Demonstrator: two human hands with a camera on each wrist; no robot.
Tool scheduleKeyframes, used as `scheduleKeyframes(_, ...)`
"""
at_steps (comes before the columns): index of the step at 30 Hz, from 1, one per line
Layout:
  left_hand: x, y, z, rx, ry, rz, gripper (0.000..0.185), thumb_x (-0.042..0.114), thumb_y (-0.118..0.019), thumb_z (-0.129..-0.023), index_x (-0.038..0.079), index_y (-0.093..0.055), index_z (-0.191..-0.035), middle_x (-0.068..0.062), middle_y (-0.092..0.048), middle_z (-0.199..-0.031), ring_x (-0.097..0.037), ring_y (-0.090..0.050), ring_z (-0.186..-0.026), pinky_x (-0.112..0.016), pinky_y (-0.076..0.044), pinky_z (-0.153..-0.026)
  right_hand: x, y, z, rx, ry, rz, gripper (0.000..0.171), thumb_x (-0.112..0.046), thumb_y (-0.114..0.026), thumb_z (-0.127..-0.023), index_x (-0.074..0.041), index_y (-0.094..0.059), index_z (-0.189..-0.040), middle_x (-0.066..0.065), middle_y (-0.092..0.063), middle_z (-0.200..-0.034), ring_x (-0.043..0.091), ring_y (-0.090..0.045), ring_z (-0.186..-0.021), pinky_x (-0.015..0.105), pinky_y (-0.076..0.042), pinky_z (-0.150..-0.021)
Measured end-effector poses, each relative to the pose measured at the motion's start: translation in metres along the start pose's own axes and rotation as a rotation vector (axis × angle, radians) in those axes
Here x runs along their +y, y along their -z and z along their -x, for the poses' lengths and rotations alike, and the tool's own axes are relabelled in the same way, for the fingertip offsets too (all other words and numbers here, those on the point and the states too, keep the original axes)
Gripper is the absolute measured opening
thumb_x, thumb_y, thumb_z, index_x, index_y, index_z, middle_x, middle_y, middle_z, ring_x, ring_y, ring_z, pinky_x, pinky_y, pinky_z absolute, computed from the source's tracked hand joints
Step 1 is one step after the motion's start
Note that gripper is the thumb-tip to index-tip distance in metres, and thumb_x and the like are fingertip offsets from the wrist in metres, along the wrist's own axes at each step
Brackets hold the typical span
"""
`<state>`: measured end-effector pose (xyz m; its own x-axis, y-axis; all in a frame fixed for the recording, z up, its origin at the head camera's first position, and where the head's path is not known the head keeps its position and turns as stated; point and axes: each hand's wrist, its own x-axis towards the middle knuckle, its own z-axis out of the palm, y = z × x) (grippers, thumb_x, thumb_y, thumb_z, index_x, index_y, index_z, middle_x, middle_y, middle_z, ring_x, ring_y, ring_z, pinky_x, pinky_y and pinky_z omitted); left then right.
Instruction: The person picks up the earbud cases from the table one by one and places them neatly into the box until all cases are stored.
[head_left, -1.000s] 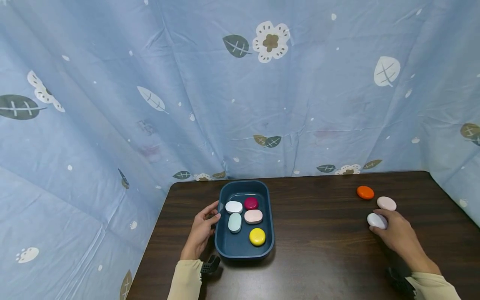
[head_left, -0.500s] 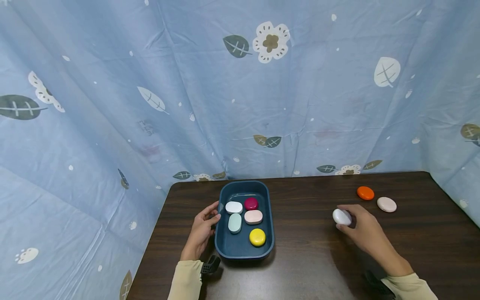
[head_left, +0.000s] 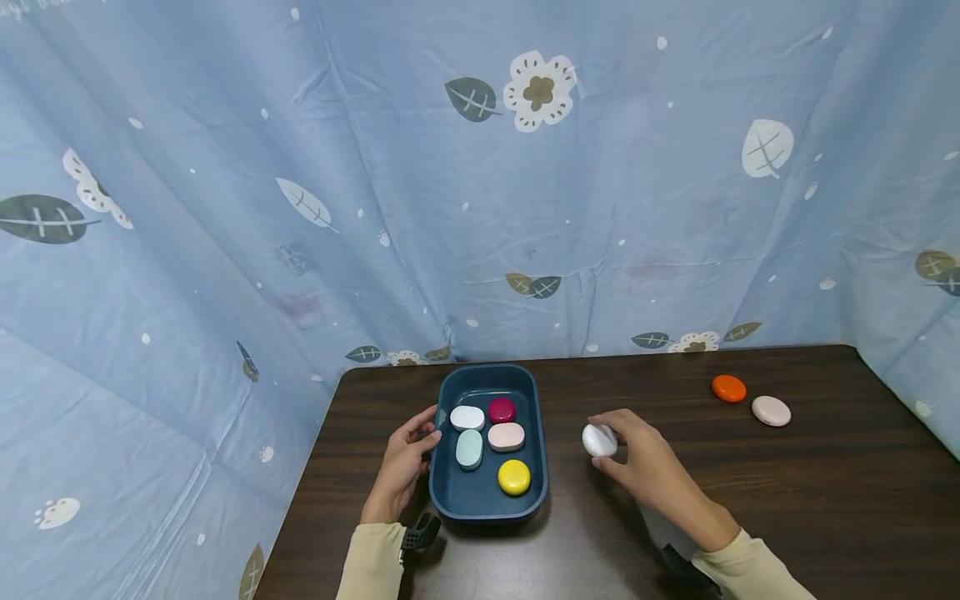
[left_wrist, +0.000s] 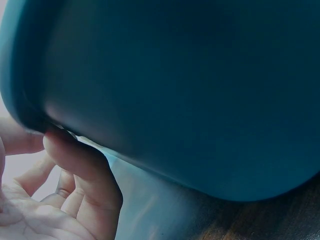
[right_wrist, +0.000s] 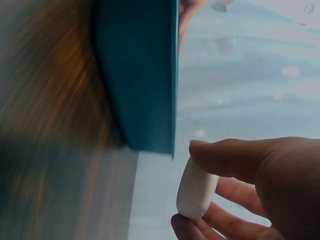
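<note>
A white oval case (head_left: pixel 599 440) is pinched between thumb and fingers of the right hand (head_left: pixel 647 468), held above the counter (head_left: pixel 750 500) just right of the dark blue tray (head_left: pixel 487 500), apart from its wall. In the right wrist view the case (right_wrist: pixel 196 189) is seen gripped at its upper and lower ends by the thumb and fingertips (right_wrist: pixel 200 227), with the tray's side (right_wrist: pixel 140 75) close beyond it.

The left hand (head_left: pixel 401 467) is placed against the left wall of the tray, its fingers curled at the rim and the thumb alongside. In the left wrist view the fingers (left_wrist: pixel 82 167) are seen pressed to the tray's outer wall (left_wrist: pixel 190 90) just under the lip; the grip is closed on the tray's edge.

The tray stands near the counter's far left corner. Inside it are noted a white case (head_left: pixel 467 417), a dark red round case (head_left: pixel 502 409), a pale green case (head_left: pixel 469 448), a pink case (head_left: pixel 506 437) and a yellow round case (head_left: pixel 514 477), lying close together without stacking.

Toward the counter's far right corner, an orange round case (head_left: pixel 729 388) and a pale pink case (head_left: pixel 771 411) are observed just beside each other, well apart from the tray. A blue floral cloth (head_left: pixel 480 183) is hung behind the counter.
</note>
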<state>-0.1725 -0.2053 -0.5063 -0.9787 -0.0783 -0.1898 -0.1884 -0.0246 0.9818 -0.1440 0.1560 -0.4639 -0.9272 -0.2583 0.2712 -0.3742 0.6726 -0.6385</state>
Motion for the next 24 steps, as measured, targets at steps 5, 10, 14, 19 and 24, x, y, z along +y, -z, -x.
scheduleKeyframes(5,0.000,0.000,0.001,0.002,0.001,0.009,0.047,0.004,-0.057,-0.108,0.003,-0.052,-0.155,-0.009,-0.049,-0.117,-0.022,-0.051,-0.095,-0.029,-0.045,-0.062,-0.016,-0.010,-0.006,-0.013,0.032,-0.021,0.051,0.003,-0.090,-0.079,0.001,-0.071,-0.126,0.016,-0.067,-0.123,0.026,-0.068,-0.101,0.043,-0.060,-0.084)
scheduleKeyframes(10,-0.002,0.001,-0.001,0.002,-0.008,0.011,0.047,0.004,-0.057,-0.107,0.003,-0.053,-0.153,-0.009,-0.049,-0.117,-0.023,-0.052,-0.098,-0.028,-0.046,-0.064,-0.030,-0.019,-0.012,-0.031,0.054,-0.055,0.050,0.004,-0.089,-0.079,0.000,-0.072,-0.125,0.013,-0.068,-0.123,0.024,-0.067,-0.102,0.042,-0.061,-0.085)
scheduleKeyframes(14,-0.002,0.002,-0.002,0.003,-0.004,0.003,0.046,0.004,-0.057,-0.107,0.003,-0.053,-0.153,-0.010,-0.049,-0.118,-0.024,-0.052,-0.099,-0.029,-0.047,-0.066,-0.042,-0.026,-0.018,-0.050,0.084,-0.087,0.049,0.004,-0.089,-0.079,0.000,-0.072,-0.125,0.010,-0.068,-0.122,0.022,-0.067,-0.102,0.041,-0.061,-0.087)
scheduleKeyframes(19,-0.002,0.002,-0.001,0.002,0.000,0.000,0.047,0.005,-0.057,-0.108,0.003,-0.052,-0.154,-0.009,-0.049,-0.118,-0.023,-0.052,-0.099,-0.029,-0.047,-0.065,-0.051,-0.035,-0.024,-0.081,0.134,-0.115,0.048,0.004,-0.089,-0.080,0.001,-0.072,-0.124,0.010,-0.068,-0.121,0.023,-0.067,-0.101,0.041,-0.061,-0.087)
scheduleKeyframes(24,-0.001,0.001,0.000,0.000,-0.003,0.008,0.047,0.006,-0.057,-0.108,0.003,-0.052,-0.155,-0.008,-0.050,-0.117,-0.024,-0.052,-0.101,-0.029,-0.046,-0.065,-0.060,-0.045,-0.030,-0.130,0.140,-0.121,0.046,0.003,-0.088,-0.082,0.000,-0.072,-0.124,0.011,-0.068,-0.123,0.024,-0.066,-0.103,0.044,-0.061,-0.090)
